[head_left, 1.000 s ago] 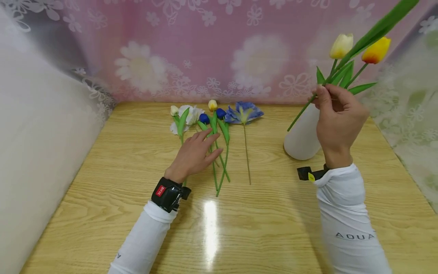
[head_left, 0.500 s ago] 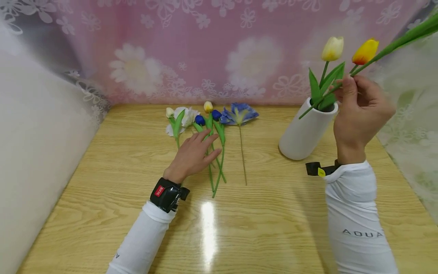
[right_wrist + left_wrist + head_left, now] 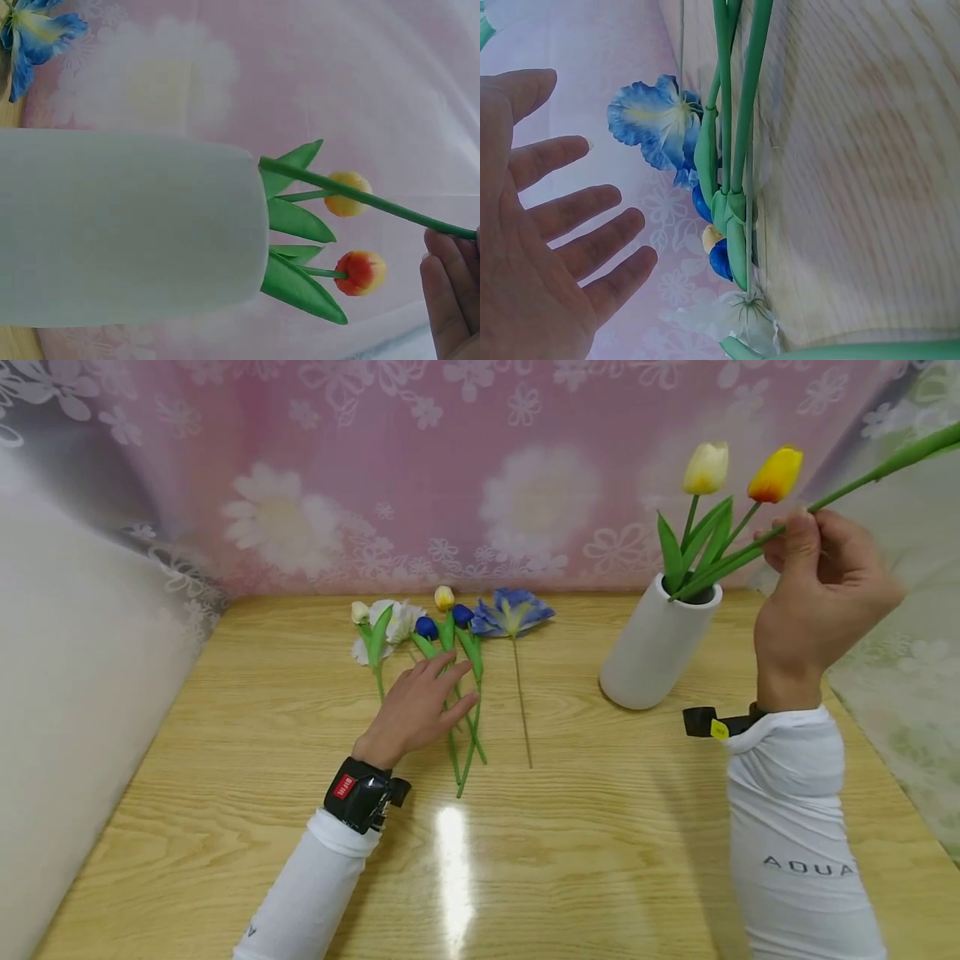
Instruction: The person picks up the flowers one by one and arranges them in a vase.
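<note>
My right hand [image 3: 825, 593] pinches a long green flower stem [image 3: 843, 493] between thumb and fingers. Its bloom lies outside the head view; in the right wrist view the stem's lower end [image 3: 270, 163] is at the rim of the white vase [image 3: 656, 652]. A cream tulip [image 3: 707, 468] and a yellow-red tulip [image 3: 776, 475] stand in that vase. My left hand [image 3: 416, 702], fingers spread, hovers over artificial flowers on the table. Among them are two blue tulips [image 3: 427, 627], a yellow-white tulip [image 3: 444, 598] and a ruffled white flower [image 3: 401, 620].
A blue ruffled flower [image 3: 513, 612] lies to the right of the bunch, its thin stem pointing towards me. A small white tulip [image 3: 360, 612] lies at the left. The wooden table [image 3: 570, 843] backs onto a pink floral curtain [image 3: 420, 485].
My right hand has moved right, tilting the stem flatter. The stem's lower end has gone from the vase's left side to its rim. My left hand has barely moved.
</note>
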`<state>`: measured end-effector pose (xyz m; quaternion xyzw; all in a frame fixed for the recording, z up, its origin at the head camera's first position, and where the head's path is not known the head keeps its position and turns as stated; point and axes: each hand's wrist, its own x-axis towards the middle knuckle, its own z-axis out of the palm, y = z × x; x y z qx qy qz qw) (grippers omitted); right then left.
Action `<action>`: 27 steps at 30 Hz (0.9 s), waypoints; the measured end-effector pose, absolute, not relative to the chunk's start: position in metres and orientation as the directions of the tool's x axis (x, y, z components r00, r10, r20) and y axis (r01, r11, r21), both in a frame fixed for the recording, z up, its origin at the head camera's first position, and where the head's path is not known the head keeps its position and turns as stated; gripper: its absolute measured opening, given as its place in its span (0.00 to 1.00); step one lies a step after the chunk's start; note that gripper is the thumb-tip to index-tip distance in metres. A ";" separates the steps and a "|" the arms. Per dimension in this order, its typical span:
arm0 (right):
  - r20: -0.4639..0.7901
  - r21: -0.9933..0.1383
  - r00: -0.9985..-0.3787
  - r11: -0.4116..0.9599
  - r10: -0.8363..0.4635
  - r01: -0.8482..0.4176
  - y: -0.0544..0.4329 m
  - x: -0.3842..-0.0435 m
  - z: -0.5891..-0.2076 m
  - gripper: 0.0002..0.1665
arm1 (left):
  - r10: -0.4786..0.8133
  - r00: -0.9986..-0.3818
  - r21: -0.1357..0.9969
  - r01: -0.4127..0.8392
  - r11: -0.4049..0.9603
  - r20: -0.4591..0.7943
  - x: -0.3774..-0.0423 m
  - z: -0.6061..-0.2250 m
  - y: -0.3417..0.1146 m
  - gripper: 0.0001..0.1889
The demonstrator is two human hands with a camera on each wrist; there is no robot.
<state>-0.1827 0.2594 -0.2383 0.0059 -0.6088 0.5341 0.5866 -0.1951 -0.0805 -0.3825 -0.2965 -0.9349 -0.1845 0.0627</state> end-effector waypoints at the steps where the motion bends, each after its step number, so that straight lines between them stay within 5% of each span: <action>1: 0.718 -0.640 -0.301 0.425 0.627 -0.640 0.260 -0.183 -0.237 0.08 | 0.531 -0.817 0.309 0.576 0.757 0.225 -0.195 -0.383 -0.081 0.27; 6: 0.704 -0.653 -0.297 0.423 0.645 -0.628 0.265 -0.184 -0.236 0.10 | 0.530 -0.818 0.311 0.575 0.757 0.224 -0.195 -0.382 -0.080 0.27; 16: 0.636 -0.771 -0.476 0.476 0.607 -0.424 0.270 -0.188 -0.261 0.11 | 0.532 -0.819 0.320 0.574 0.754 0.215 -0.194 -0.389 -0.080 0.27; 27: 0.579 -0.778 -0.592 0.597 0.561 -0.195 0.283 -0.193 -0.276 0.15 | 0.524 -0.821 0.320 0.570 0.757 0.226 -0.193 -0.394 -0.081 0.27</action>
